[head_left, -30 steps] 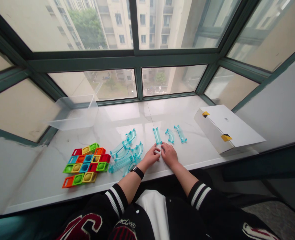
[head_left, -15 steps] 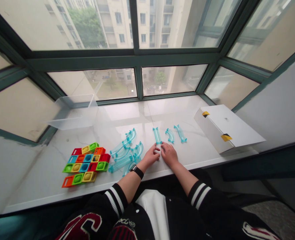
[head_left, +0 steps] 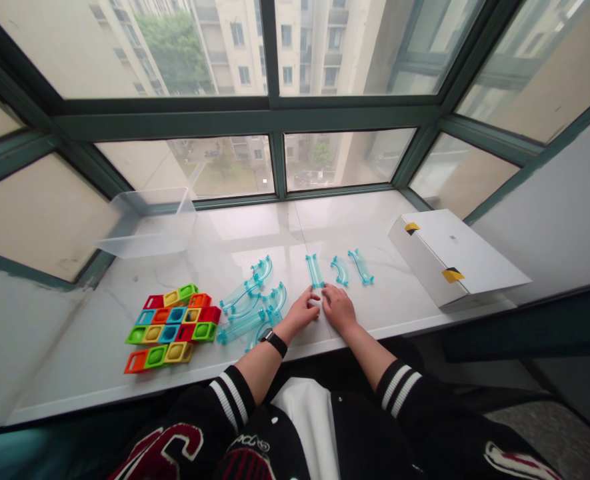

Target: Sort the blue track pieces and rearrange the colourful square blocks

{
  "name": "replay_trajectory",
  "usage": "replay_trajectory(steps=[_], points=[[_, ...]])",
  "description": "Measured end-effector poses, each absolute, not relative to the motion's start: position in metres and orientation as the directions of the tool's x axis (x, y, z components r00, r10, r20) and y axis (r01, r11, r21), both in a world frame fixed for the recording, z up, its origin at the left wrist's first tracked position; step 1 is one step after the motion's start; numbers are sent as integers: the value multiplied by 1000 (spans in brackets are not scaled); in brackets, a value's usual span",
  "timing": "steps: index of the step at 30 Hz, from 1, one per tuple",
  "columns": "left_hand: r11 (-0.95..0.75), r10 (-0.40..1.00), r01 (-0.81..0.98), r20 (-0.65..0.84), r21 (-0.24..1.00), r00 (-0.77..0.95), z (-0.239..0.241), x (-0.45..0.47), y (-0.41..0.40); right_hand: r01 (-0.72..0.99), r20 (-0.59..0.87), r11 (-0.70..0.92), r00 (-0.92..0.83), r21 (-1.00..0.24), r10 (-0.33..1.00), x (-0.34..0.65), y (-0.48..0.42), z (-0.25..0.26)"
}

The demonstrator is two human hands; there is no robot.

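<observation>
A straight, clear blue track piece lies on the white ledge with its near end by my fingertips. My left hand rests on the ledge just below that end, fingers loosely bent and apart. On the other side, my right hand lies with its fingertips beside the same end; whether they touch it I cannot tell. Neither hand visibly holds anything. To the right are a short curved track piece and a wavy track piece. A pile of clear blue track pieces sits left of my left hand.
Red, orange, yellow, green and blue blocks are laid in rows on the left of the ledge. Behind them stands a clear plastic bin. A white box with yellow-black tabs is at the right. Windows border the back.
</observation>
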State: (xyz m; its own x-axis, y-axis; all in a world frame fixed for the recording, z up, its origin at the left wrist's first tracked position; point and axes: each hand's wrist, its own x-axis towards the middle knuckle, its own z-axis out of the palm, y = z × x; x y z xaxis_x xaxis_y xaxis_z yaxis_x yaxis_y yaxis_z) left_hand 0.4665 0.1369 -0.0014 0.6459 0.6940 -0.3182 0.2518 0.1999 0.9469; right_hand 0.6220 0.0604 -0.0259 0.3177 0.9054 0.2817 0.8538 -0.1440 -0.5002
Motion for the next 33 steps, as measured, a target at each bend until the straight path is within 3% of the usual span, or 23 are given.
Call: replay_trajectory(steps=[33], points=[[248,703,214,-328,945,631,4,467,135,847,302,-136,327,-514,896,623,60,-28]])
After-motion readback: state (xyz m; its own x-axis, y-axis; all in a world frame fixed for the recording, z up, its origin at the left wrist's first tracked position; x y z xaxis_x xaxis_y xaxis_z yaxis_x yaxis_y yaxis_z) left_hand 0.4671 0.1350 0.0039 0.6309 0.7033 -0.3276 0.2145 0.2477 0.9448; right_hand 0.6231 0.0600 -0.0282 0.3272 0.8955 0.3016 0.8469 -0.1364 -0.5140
